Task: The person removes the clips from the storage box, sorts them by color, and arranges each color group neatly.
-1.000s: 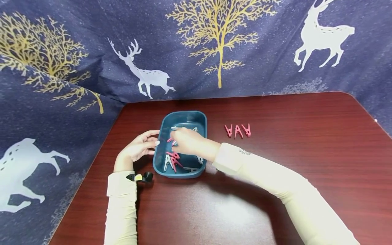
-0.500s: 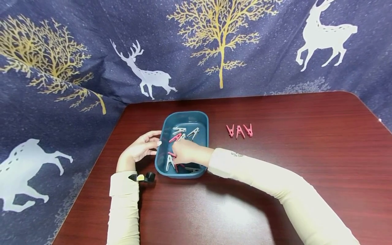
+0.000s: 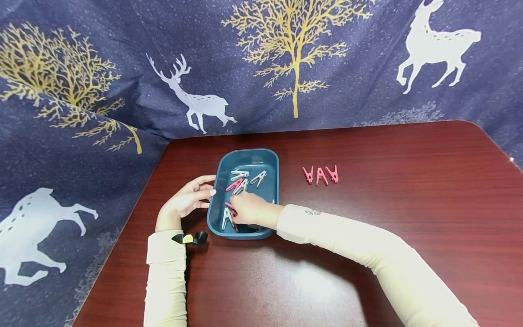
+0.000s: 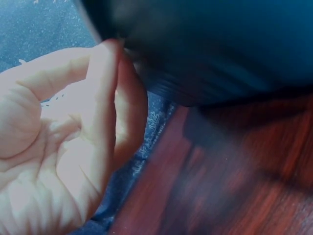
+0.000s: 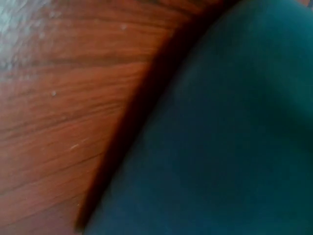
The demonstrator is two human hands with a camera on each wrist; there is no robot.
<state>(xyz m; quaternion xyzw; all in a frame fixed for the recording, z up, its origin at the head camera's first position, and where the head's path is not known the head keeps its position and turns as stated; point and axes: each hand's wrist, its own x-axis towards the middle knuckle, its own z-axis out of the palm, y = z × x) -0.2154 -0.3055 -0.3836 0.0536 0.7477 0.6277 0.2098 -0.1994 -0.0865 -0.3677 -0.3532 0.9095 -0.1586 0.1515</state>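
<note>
A blue plastic bin [image 3: 269,159] stands on the table with white and red clothespins inside. My left hand [image 3: 185,197] holds the bin's left side, thumb at the rim; in the left wrist view its fingertips meet the dark bin wall [image 4: 220,58]. Inside the bin, my right hand [image 3: 249,209] reaches down at the red clothespins [image 3: 234,213], its fingertips hidden; I cannot tell whether they pinch one. Beside those lies a white clothespin [image 3: 226,218]. Farther back are another red clothespin [image 3: 234,184] and several white clothespins [image 3: 259,178]. The right wrist view has only the bin's outside [image 5: 220,132] and tabletop.
Three red clothespins [image 3: 320,175] lie in a row on the brown wooden table [image 3: 388,190], right of the bin. A dark blue cloth [image 3: 261,109] with deer and trees hangs behind and on the left. A small black device [image 3: 192,238] sits on the left cuff.
My right hand has moved from the middle of the bin toward the red clothespins nearer the front, uncovering the ones farther back. The left hand stays at the bin's side.
</note>
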